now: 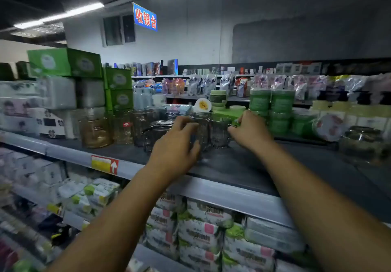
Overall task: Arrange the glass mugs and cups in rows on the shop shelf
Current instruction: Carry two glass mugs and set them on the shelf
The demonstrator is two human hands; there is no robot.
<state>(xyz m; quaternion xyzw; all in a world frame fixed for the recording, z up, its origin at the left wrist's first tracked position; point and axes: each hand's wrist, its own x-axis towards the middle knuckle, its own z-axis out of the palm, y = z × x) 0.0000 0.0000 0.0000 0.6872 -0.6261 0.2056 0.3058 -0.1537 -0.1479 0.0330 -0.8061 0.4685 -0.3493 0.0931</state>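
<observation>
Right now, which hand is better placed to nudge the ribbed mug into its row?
Probably the right: the right hand pinches the handle of the ribbed mug, while the left hand is wrapped round the neighbouring mug.

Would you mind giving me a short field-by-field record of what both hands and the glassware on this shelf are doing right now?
Place: top shelf of a shop aisle
Left hand: grips a clear mug, fingers curled over its rim
Right hand: pinches the handle of a ribbed mug
Mugs: upright, side by side; cannot tell whether they touch
To their left: lidded glass pot, amber glass
To their right: stacked green tubs
</observation>
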